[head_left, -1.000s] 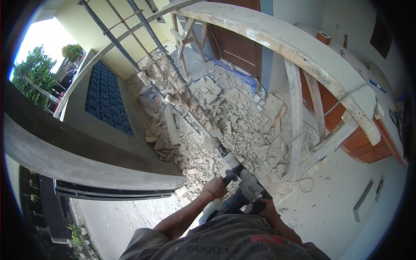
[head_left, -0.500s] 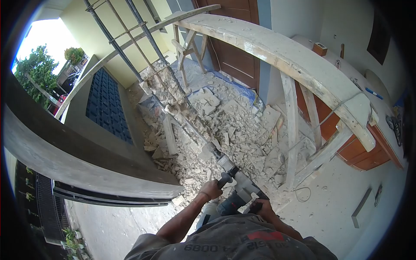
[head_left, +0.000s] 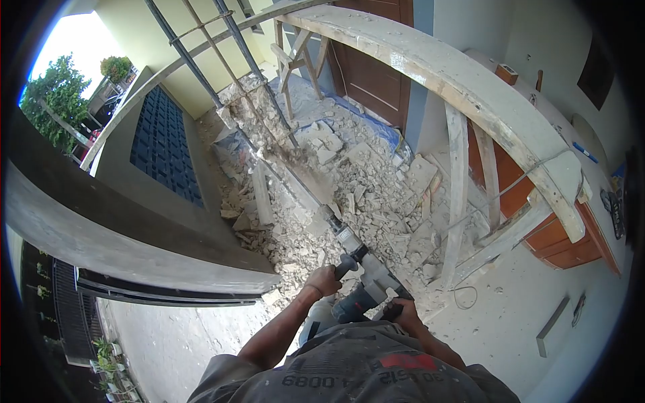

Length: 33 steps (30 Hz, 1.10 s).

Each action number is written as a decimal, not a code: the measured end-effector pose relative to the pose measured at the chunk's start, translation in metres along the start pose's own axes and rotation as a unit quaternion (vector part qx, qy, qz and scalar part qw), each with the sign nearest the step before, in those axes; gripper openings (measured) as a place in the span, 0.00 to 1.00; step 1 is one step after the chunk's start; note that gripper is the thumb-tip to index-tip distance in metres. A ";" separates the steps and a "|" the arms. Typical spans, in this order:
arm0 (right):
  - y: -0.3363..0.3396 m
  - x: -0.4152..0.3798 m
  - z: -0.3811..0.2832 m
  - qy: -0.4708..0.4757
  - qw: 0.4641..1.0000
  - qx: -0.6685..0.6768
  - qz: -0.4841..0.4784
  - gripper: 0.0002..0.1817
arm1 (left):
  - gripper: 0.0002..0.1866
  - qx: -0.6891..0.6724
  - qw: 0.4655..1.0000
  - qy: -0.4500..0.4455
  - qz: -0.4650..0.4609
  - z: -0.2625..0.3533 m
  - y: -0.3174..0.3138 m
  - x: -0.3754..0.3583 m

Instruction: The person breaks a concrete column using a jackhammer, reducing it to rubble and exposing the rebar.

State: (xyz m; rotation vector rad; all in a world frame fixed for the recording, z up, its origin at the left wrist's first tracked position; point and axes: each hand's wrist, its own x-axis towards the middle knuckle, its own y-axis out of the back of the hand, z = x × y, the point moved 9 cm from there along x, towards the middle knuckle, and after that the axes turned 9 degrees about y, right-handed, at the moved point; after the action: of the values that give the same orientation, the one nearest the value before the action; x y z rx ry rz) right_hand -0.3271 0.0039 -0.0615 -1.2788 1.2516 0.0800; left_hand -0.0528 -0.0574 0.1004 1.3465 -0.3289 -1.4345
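1. Grey metal demolition hammer (head_left: 363, 279), probably heavy and stiff, held low in front of the person.
2. Right hand (head_left: 401, 312) wraps its rear handle; left hand (head_left: 324, 280) clasps the side handle.
3. Beyond both grips, its chisel meets the broken concrete column (head_left: 259, 117) amid rubble (head_left: 376, 195).

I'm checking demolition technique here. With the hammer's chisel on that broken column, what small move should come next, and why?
Probably keep pressing the demolition hammer forward along the column: both the left hand and right hand grip it, and concrete clings to the rebar ahead.
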 end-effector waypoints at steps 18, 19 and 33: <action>-0.052 0.069 0.025 -0.074 0.995 -0.042 -0.041 0.09 | 0.16 0.043 0.995 0.092 -0.011 -0.037 0.058 0.034; -0.057 0.066 0.021 -0.074 0.995 -0.045 -0.044 0.09 | 0.16 0.035 0.996 0.086 -0.010 -0.032 0.061 0.031; 0.059 -0.020 0.002 -0.036 0.997 -0.012 0.062 0.08 | 0.16 -0.019 0.996 0.074 -0.038 0.032 -0.002 -0.058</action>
State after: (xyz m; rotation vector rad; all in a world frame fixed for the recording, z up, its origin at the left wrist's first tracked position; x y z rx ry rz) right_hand -0.3723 0.0386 -0.0865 -1.2083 1.2706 0.2282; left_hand -0.0941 -0.0235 0.1397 1.4382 -0.1548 -1.3873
